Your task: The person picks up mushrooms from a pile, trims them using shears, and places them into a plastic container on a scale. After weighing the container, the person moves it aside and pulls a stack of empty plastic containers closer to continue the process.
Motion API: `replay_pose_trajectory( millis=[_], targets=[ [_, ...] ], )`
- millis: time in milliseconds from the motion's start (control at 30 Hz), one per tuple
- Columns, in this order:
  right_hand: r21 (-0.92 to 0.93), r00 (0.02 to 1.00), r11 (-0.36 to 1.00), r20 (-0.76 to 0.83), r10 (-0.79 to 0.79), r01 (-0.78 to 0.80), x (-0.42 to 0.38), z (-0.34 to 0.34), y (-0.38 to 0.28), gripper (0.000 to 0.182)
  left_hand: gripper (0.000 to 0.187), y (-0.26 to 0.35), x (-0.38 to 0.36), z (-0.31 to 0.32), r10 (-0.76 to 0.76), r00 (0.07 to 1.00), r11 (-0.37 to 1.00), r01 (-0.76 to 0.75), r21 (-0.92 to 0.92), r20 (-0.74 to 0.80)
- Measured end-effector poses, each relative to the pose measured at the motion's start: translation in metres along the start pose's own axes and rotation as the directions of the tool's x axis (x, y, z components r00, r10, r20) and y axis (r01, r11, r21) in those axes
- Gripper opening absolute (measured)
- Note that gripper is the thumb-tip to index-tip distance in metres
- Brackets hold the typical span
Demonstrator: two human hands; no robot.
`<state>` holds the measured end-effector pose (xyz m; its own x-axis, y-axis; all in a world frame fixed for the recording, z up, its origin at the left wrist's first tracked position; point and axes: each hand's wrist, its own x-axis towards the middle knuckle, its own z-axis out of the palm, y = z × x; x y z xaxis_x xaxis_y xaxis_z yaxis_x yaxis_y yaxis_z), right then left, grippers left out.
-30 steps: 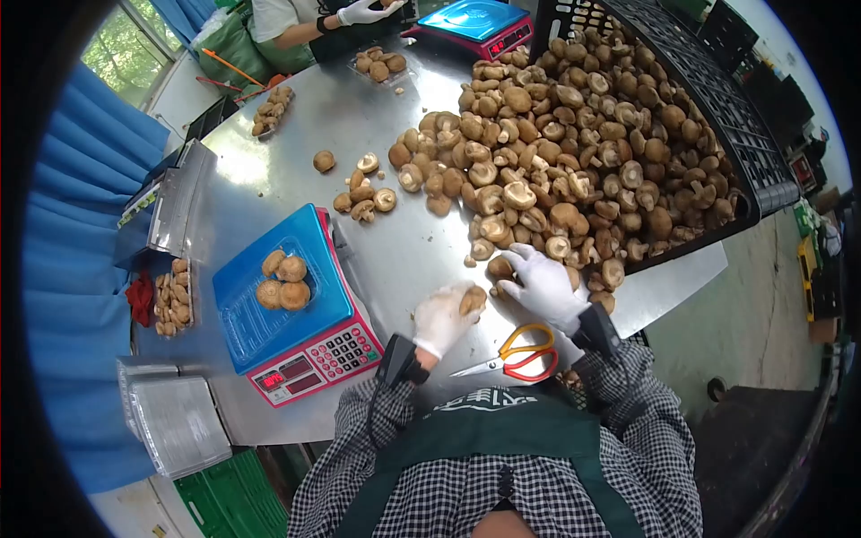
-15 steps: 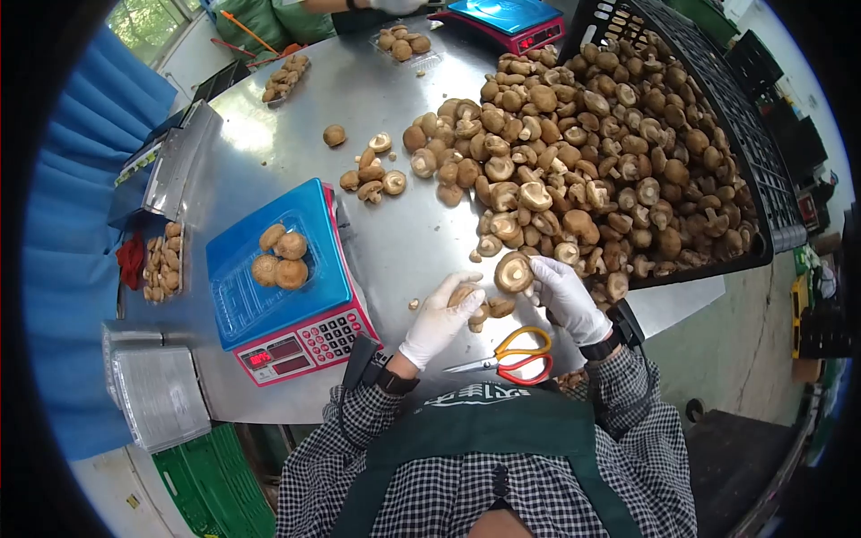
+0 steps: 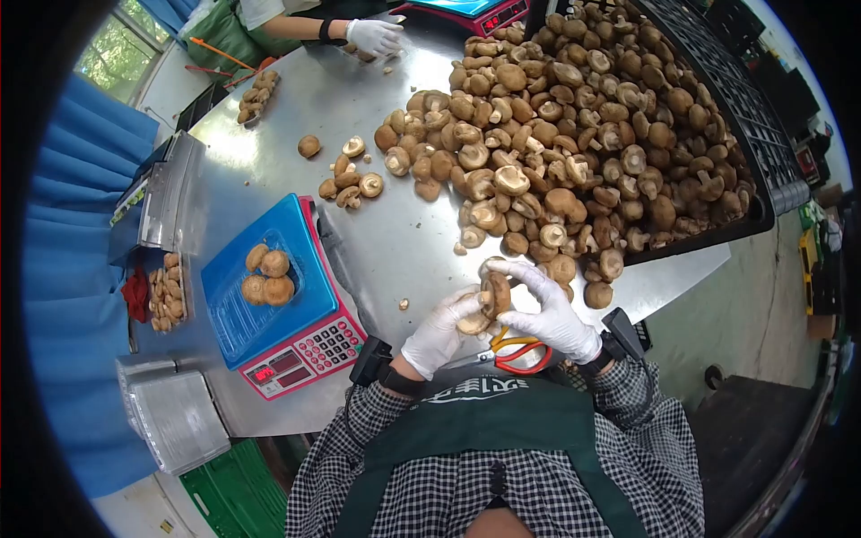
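Both my hands wear white gloves and meet just above the table's near edge. My right hand (image 3: 549,314) pinches a brown mushroom (image 3: 495,292) held on edge. My left hand (image 3: 441,330) cups a second mushroom (image 3: 473,323) right beneath it. Orange-handled scissors (image 3: 513,351) lie on the table under my hands, partly hidden. A big heap of mushrooms (image 3: 556,134) spills from a tipped black crate (image 3: 749,134) just beyond my hands.
A blue scale (image 3: 269,296) to my left carries a clear tray with several mushrooms (image 3: 265,276). Stacked clear trays (image 3: 170,417) and a filled tray (image 3: 166,291) sit at far left. Another person's gloved hand (image 3: 375,36) works at the far side beside a second scale (image 3: 466,11).
My hands have drawn back from the heap toward my body. The right hand has turned its mushroom on edge, and the left hand has come under it with another mushroom.
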<state>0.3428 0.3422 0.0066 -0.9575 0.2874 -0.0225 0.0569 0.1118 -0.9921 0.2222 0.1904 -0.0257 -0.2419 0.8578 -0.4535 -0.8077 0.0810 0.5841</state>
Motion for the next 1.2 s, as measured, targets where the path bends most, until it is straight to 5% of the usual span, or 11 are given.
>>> replay_pose_trajectory(
  millis=[133,267,367,433,567,800,900,1000,1033,1100,1200],
  targets=[
    [0.328,0.972,0.936,-0.145,0.184,-0.128,-0.006,-0.019,-0.002,0.052,0.04,0.008,-0.008,-0.011,0.012,0.994,0.976,-0.035,0.215,0.108],
    [0.431,0.961,0.9,-0.269,0.063,0.061,-0.025,-0.055,0.018,0.059,0.041,0.014,-0.014,-0.034,0.159,0.976,0.887,-0.076,0.456,-0.146],
    [0.553,0.967,0.832,-0.185,0.175,-0.045,-0.039,-0.063,0.032,0.049,0.031,0.002,-0.007,-0.042,0.285,0.924,0.774,-0.065,0.63,-0.255],
    [0.397,0.936,0.901,-0.218,0.277,-0.175,-0.039,-0.059,0.04,0.037,0.02,-0.008,0.007,-0.045,0.593,0.801,0.154,-0.22,0.963,0.088],
    [0.262,0.919,0.923,-0.203,0.339,-0.283,-0.034,-0.054,0.037,0.023,0.03,0.003,0.037,-0.006,0.5,0.865,-0.01,-0.057,0.998,0.054],
    [0.241,0.89,0.923,-0.279,0.361,-0.299,-0.045,-0.067,0.043,0.018,0.039,0.0,0.075,-0.004,0.38,0.908,-0.34,-0.04,0.94,0.177],
    [0.159,0.891,0.935,-0.288,0.351,-0.317,-0.045,-0.065,0.036,0.019,0.036,0.0,0.08,-0.024,0.48,0.838,-0.248,-0.155,0.956,0.26],
    [0.06,0.911,0.95,-0.272,0.31,-0.306,-0.037,-0.057,0.038,0.023,0.026,0.013,0.074,-0.035,0.248,0.954,0.624,-0.025,0.781,-0.168],
    [0.067,0.911,0.951,-0.271,0.31,-0.303,-0.033,-0.052,0.037,0.023,0.026,0.015,0.071,-0.038,0.248,0.954,0.62,-0.021,0.785,-0.17],
    [-0.055,0.939,0.96,-0.234,0.253,-0.273,-0.021,-0.04,0.033,0.031,0.027,0.018,0.064,-0.042,0.161,0.957,0.901,-0.041,0.433,-0.243],
    [-0.28,0.982,0.947,-0.142,0.123,-0.159,-0.006,-0.026,0.026,0.055,0.03,0.025,0.046,-0.041,0.125,0.982,0.961,-0.085,0.262,-0.144]
  ],
)
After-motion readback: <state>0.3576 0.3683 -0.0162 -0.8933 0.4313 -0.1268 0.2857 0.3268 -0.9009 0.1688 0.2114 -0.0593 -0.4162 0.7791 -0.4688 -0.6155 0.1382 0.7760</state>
